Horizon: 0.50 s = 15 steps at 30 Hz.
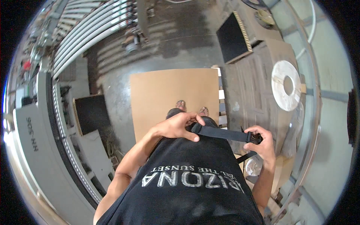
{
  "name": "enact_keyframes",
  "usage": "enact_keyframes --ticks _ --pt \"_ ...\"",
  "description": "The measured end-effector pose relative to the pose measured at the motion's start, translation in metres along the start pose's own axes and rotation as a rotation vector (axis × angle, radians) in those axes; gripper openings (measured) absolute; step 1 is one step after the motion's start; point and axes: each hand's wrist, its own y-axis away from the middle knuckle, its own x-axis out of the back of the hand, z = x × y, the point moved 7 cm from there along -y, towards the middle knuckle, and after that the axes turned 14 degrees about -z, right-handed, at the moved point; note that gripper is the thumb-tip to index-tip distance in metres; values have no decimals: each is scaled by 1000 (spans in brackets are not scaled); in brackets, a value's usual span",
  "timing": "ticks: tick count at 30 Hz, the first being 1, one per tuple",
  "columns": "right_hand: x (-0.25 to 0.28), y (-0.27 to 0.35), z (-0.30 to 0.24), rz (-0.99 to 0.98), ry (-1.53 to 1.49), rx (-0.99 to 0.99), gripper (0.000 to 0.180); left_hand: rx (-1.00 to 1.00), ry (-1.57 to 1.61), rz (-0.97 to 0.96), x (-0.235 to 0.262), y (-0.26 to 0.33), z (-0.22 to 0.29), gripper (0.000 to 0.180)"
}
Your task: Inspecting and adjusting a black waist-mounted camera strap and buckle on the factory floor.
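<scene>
A wide black strap (pixel 225 134) stretches nearly straight across the front of my waist, over my dark shirt (pixel 195 161). My left hand (pixel 176 125) is at its left end, thumb below and curled fingers above; the grip itself is partly hidden. At the other end, out to the right of my body, my right hand (pixel 262 144) closes its thumb and fingers on a black buckle (pixel 254 138) fixed to the strap. From near that hand a thinner black strap runs back down toward my side.
I stand on a large brown board (pixel 172 84) on a concrete floor. A machine with rollers (pixel 95 35) is at far left, its grey housing (pixel 32 150) nearer. To the right are a wooden surface (pixel 247 86), a white ring-shaped roll (pixel 286 85) and a black panel (pixel 233 39).
</scene>
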Motion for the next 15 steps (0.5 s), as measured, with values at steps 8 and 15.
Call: enact_keyframes --ticks 8,15 --pt "21 -23 -5 -72 155 91 34 14 -59 173 -9 15 -4 52" --pt "27 -38 -9 -79 234 130 33 -12 275 107 -14 26 -33 36"
